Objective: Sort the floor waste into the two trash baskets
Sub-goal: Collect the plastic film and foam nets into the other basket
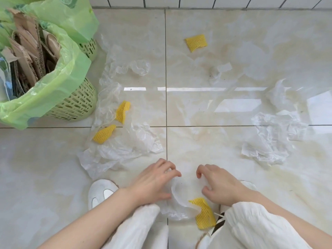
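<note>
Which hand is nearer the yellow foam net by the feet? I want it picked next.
Right. The right hand is just above the yellow foam net; the left hand lies farther up-left.
</note>
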The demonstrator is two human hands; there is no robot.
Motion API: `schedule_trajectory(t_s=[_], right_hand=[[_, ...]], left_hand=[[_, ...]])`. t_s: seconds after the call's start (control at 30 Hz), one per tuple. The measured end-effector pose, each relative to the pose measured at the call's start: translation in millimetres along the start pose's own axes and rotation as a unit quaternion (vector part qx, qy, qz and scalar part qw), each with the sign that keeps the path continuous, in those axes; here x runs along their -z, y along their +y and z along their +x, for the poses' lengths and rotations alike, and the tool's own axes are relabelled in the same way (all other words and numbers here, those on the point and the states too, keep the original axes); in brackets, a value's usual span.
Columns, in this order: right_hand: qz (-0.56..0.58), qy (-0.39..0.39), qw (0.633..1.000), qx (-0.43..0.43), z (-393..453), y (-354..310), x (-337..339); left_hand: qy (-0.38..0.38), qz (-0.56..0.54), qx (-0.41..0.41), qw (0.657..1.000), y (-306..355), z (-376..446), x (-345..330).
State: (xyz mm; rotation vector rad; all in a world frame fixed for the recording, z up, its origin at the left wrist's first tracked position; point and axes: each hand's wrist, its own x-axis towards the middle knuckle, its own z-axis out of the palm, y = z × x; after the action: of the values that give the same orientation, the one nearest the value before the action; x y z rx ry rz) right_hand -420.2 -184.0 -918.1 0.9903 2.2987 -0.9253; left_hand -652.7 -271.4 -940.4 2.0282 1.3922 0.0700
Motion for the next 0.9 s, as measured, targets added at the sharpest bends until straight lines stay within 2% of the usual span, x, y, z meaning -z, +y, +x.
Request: schedule_trajectory(t_s=[0.07, 0.17, 0.2, 0.3, 0.4, 0.47, 0.53, 0.63, 0.73, 0.9], right_hand=[[-0.082, -0.039, 0.996, -0.006, -6, -3, -13], [-0.201, -0.039, 0.979, 0.002, -12, -9, -30], [-0.215, -0.02, 0.976, -0.001, -12, -9, -35], [-0.218, -0.036, 0.975, 0.003, -4, -4, -45], [-0.251, -0.057, 0.964, 0.072, 0, -9, -40], [-0.207, -0.052, 0.971, 0.107, 2, -8, -38], [-0.158, -0.067, 0.981, 0.093, 3, -6, -37], [-0.02, -0.026, 0.998, 0.061, 5, 2, -30], [0.104, 0.035, 0.994, 0.007, 11, 13, -15], [0.157, 0.146, 0.977, -0.018, 18, 18, 8]], left_hand=[[-0.07, 0.028, -0.03, 0.997, 9, 3, -7], [-0.101, 0.08, -0.077, 0.989, 17, 8, -18], [-0.099, 0.1, -0.093, 0.986, 18, 10, -21], [-0.068, 0.151, -0.1, 0.981, 18, 14, -26], [-0.015, 0.154, -0.095, 0.983, 14, 14, -24], [0.016, 0.143, -0.083, 0.986, 7, 13, -20], [0.046, 0.098, -0.063, 0.992, -4, 11, -18], [0.103, -0.017, -0.007, 0.994, -17, 11, -11], [0.175, -0.095, 0.066, 0.978, -22, 11, 5], [0.291, -0.112, 0.188, 0.931, -19, 5, 29]])
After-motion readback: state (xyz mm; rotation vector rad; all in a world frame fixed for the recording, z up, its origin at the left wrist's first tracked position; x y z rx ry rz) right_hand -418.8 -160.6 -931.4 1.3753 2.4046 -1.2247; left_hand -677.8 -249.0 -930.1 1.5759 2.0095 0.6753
